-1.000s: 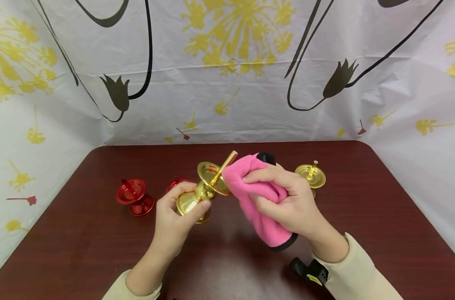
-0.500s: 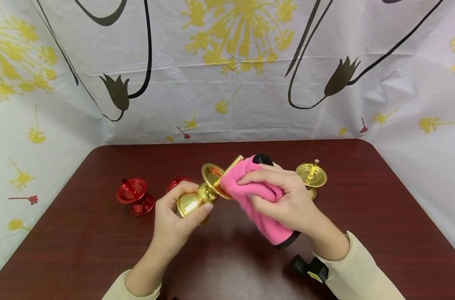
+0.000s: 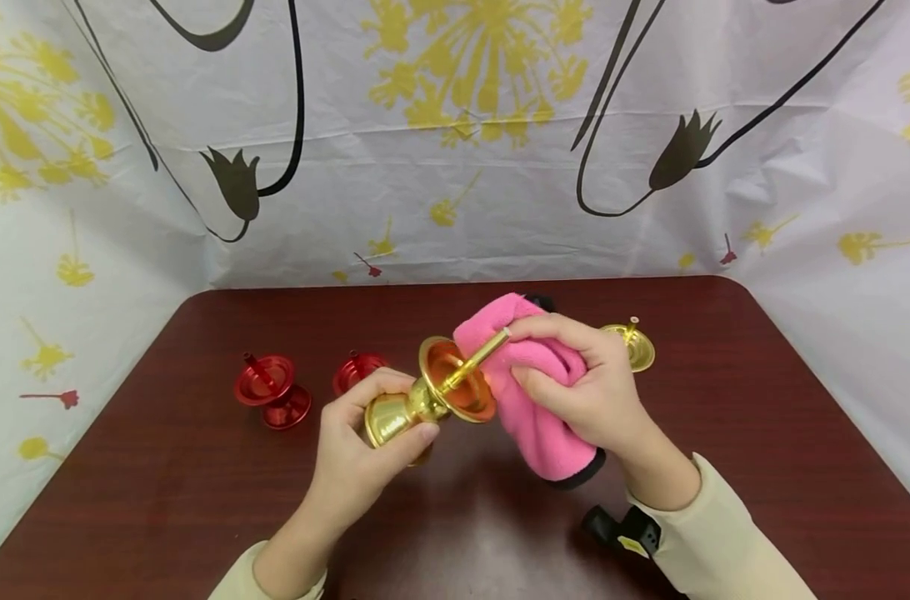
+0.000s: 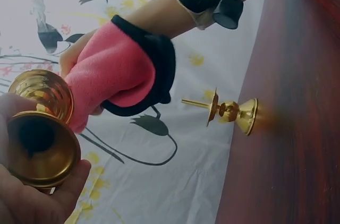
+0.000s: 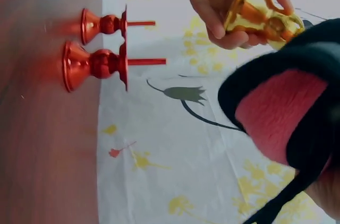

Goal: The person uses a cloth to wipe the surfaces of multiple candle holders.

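My left hand (image 3: 365,450) grips a shiny gold candlestick (image 3: 395,417) round its flared base, holding it tilted to the right above the table. Its dish and thin upright tube point toward my right hand (image 3: 590,392). That hand pinches a folded pink cloth (image 3: 537,425) with black edging, which overlaps the far side of the dish in the head view. The right fingertips lie right at the tube's tip. From the left wrist, the hollow underside of the gold candlestick (image 4: 42,149) shows, with the pink cloth (image 4: 117,70) against its dish.
Two red candlesticks (image 3: 275,396) stand on the left of the dark wooden table (image 3: 162,500), one partly behind my left hand. A second gold candlestick (image 3: 638,350) stands behind my right hand. A patterned white sheet (image 3: 462,233) hangs behind and at both sides.
The cloth has drawn back from over the tube to behind the dish, uncovering the tube. The gold candlestick has shifted slightly right and toward me, and its dish faces up more.
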A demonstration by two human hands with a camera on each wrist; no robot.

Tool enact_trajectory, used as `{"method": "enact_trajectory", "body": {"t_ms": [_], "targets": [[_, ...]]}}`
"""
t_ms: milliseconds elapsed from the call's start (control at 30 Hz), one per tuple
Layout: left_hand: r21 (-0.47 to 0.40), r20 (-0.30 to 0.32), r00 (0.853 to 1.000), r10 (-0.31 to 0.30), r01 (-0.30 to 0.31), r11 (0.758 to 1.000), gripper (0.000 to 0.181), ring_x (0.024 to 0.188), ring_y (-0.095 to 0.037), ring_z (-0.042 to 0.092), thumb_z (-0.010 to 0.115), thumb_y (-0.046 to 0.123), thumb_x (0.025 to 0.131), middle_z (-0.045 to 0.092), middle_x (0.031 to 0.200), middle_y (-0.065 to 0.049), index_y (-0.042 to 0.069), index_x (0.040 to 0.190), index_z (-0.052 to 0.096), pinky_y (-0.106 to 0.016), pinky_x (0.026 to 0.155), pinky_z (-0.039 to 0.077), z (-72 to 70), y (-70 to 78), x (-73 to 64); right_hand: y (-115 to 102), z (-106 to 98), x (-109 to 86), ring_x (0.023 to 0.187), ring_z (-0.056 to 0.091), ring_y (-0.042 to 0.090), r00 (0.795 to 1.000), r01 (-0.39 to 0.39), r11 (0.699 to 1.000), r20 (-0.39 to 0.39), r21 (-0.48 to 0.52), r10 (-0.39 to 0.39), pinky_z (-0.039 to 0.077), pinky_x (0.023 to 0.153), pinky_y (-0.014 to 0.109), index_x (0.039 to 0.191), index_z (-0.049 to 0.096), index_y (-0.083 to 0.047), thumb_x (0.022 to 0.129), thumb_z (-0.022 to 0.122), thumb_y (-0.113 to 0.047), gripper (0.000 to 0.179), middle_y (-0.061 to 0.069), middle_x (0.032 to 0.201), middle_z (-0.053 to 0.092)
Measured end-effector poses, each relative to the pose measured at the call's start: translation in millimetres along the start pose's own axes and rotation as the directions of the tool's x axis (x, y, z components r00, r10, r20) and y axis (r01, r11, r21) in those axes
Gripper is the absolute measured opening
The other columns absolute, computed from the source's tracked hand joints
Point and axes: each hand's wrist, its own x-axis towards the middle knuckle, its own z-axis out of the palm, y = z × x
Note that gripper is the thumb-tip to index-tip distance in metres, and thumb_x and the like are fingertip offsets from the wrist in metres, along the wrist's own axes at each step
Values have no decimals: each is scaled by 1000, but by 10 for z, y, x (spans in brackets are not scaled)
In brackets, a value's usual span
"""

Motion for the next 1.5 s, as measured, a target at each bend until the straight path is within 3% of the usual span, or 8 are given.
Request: {"method": "enact_trajectory", "body": {"t_ms": [167, 300, 433, 633, 833, 1100, 1267, 1500], "targets": [[-15, 85, 996, -38, 39, 999, 23, 79, -16, 62, 78, 1, 77, 65, 92, -2, 2, 97, 67, -30, 60, 59, -58, -17, 21, 57, -6, -14, 79, 66, 5, 993, -65, 997, 99, 40, 61, 55, 71, 16, 106, 73, -12, 79, 69, 13, 37, -10, 99, 73], [-50, 215, 974, -69, 81, 995, 21, 80, -14, 62, 78, 6, 79, 65, 93, -5, -1, 94, 64, -30, 63, 60, -110, -14, 41, 76, -82, 7, 87, 65, 6, 971, -82, 994, 232, 69, 64, 54, 73, 17, 107, 73, -14, 77, 69, 14, 41, -11, 102, 74], [-178, 366, 924, -114, 189, 966, 24, 76, -9, 63, 74, 9, 83, 66, 90, -2, -8, 94, 61, -26, 64, 59, -128, 2, 44, 98, -133, 34, 90, 64, 10, 944, -26, 992, 331, 124, -17, 53, 69, 20, 105, 73, -9, 75, 68, 15, 39, -7, 102, 74], [-354, 553, 826, -103, 346, 869, 36, 73, -7, 67, 66, 11, 88, 73, 86, 1, -21, 99, 53, -25, 64, 59, -146, -15, 24, 148, -121, 47, 86, 60, 14, 917, 93, 961, 352, 261, -184, 51, 67, 24, 103, 69, -4, 82, 69, 8, 25, 1, 98, 70], [-381, 600, 793, -107, 401, 833, 38, 76, -10, 70, 64, 10, 90, 74, 86, -1, -23, 100, 50, -26, 65, 59, -117, -55, 6, 181, -133, 28, 90, 59, 15, 930, 134, 938, 287, 320, -231, 52, 72, 21, 105, 69, -4, 84, 62, 6, 24, 2, 101, 69], [-270, 537, 831, -142, 329, 905, 30, 67, -7, 62, 71, 11, 85, 68, 80, 1, -14, 95, 58, -28, 56, 57, -91, -29, 8, 205, -144, 19, 98, 59, 16, 911, 105, 914, 330, 391, -246, 53, 76, 23, 112, 67, -5, 93, 59, -9, 21, 2, 107, 68], [-230, 483, 856, -184, 327, 917, 26, 69, -8, 62, 70, 8, 83, 65, 81, 3, -12, 94, 59, -27, 58, 57, -63, -29, 8, 161, -116, 36, 105, 58, 18, 898, 62, 926, 384, 373, -215, 52, 80, 23, 112, 66, -4, 79, 54, 13, 39, 3, 110, 66], [-36, 292, 941, -171, 190, 981, 19, 69, -13, 62, 75, 7, 79, 64, 87, -9, -1, 93, 65, -34, 55, 58, -47, 10, 2, 133, -66, 20, 94, 57, 12, 945, -84, 971, 327, 223, 6, 52, 67, 21, 112, 66, -17, 72, 51, 15, 53, -4, 105, 64]]}}
